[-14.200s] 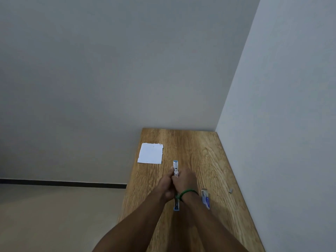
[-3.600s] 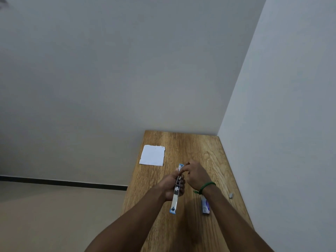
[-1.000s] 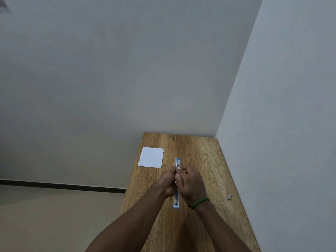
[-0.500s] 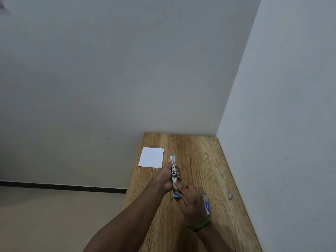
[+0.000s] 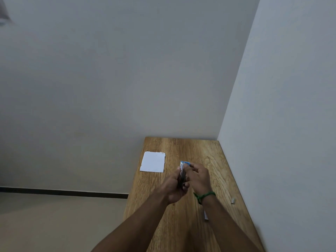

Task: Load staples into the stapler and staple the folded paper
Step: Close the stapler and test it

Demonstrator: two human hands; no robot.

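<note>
My left hand [image 5: 175, 188] grips a blue and silver stapler [image 5: 182, 170] above the middle of the wooden table [image 5: 214, 160]. My right hand [image 5: 199, 177], with a green band at the wrist, holds the stapler's blue top end between thumb and fingers. The stapler looks folded together, its far tip pointing away from me. A folded white paper [image 5: 153, 161] lies flat near the table's left edge, beyond my hands. A small staple box [image 5: 205, 215] lies on the table, mostly hidden under my right forearm.
A small grey strip of staples [image 5: 233, 200] lies near the right wall [image 5: 281, 124]. The table stands in a corner, with walls behind it and to its right. Its left edge drops to a beige floor [image 5: 54, 224].
My right hand has moved up from the stapler's near end to its far blue end. The long opened stapler now looks shorter, folded shut. The staple box went under my right forearm.
</note>
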